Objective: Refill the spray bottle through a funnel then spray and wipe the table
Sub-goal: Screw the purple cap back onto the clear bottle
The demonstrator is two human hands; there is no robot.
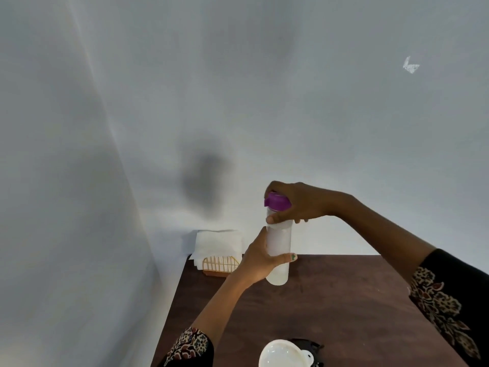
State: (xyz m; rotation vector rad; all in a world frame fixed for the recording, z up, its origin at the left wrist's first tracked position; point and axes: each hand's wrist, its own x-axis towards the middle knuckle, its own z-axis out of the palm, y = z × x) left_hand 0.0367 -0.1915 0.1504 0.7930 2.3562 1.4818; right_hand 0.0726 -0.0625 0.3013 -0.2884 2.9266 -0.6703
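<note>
My right hand (296, 202) fingers clench the purple spray head (276, 202); my left hand (260, 258) grasps the spray bottle (278, 250) upright on the counter (344, 300). Napkin holder (221, 264) fills the far-left corner; white funnel (280, 353) sits at the near edge; bare counter rightward.

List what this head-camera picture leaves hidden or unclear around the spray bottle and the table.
- Spray bottle, head view: nozzle and neck joint covered by the right hand; the liquid level is unreadable through the frosted wall and the left hand.
- White funnel: cut off by the bottom edge.
- Dark object behind the funnel: mostly hidden, unidentifiable.
- Table: near part out of frame.
</note>
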